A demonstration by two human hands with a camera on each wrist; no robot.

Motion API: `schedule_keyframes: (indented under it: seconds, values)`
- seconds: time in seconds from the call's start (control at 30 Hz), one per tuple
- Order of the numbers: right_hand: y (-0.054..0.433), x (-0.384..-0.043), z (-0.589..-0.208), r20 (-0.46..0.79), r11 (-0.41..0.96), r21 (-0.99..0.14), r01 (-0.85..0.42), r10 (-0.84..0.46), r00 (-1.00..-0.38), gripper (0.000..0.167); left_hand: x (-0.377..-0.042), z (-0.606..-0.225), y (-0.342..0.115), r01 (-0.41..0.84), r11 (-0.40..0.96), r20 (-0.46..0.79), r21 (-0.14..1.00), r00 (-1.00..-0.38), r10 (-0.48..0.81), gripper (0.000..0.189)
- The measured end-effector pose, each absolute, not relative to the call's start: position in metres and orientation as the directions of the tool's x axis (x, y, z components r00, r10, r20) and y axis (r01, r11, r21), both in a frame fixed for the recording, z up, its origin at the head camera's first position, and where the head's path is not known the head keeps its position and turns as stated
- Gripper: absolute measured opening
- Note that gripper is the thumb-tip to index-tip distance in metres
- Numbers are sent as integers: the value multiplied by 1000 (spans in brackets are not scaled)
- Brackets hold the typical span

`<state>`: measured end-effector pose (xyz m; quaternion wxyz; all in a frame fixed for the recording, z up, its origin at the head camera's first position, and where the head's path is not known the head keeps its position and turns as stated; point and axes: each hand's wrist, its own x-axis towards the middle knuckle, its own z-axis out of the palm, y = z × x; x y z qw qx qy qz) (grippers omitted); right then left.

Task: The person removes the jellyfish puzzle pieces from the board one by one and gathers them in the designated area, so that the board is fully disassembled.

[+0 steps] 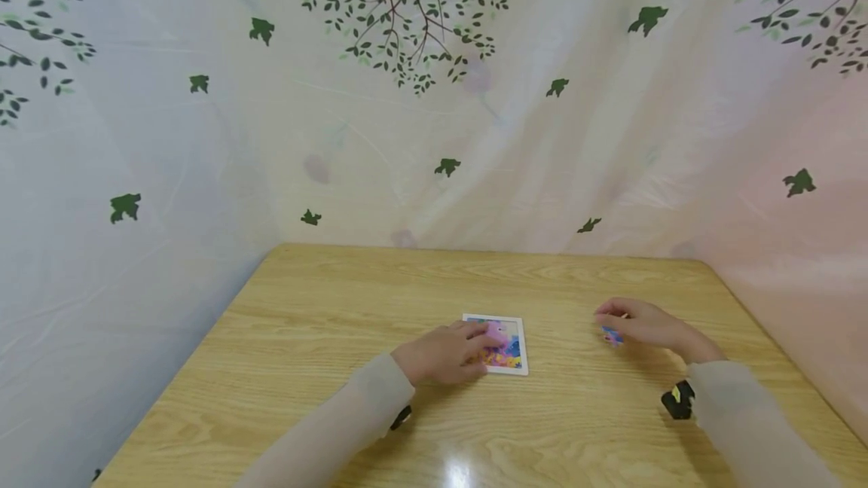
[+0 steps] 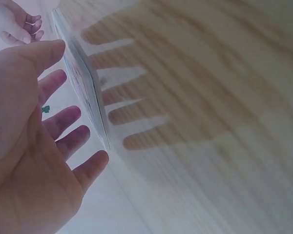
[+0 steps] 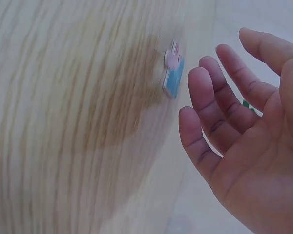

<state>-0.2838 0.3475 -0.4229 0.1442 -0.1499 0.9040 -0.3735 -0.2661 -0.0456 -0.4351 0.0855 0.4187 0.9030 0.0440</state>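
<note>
A small white-framed jigsaw puzzle [image 1: 517,370] with a bright pink, blue and yellow picture lies on the table in the head view. My left hand [image 1: 444,354] is over its left part, hiding some of the picture; the left wrist view shows the fingers spread along the puzzle's thin edge [image 2: 95,107]. To the right, a loose puzzle piece [image 1: 612,336] in blue and pink lies flat on the wood. My right hand [image 1: 646,324] hovers right by it. From the right wrist, the loosely bent fingers [image 3: 201,90] appear beside the piece [image 3: 174,78], with nothing gripped.
The wooden table [image 1: 325,307] reaches back to a pale curtain [image 1: 380,141] printed with leafy branches and green birds, which also hangs along both sides. A black wrist camera [image 1: 678,401] sits below the right sleeve [image 1: 739,405], close over the table.
</note>
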Motion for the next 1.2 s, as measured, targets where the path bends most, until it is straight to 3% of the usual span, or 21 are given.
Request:
schedule_keyframes:
  seconds: [0.3, 0.57, 0.87, 1.2]
  values:
    - [319, -287, -417, -166, 656, -733, -182, -432, -886, 41, -265, -435, -52, 697, 700, -152, 155, -683, 714, 60]
    - [290, -291, -418, -133, 699, -679, -225, -419, -898, 38, -262, -436, -52, 700, 700, -150, 142, -683, 715, 58]
    - [256, -300, -424, -65, 687, -646, -331, -482, -874, 33, -261, -435, -52, 679, 719, -167, 148, -699, 695, 57]
    - [216, -305, -427, -53, 657, -657, -369, -529, -847, 27, -261, -435, -52, 693, 711, -156, 116, -695, 702, 58]
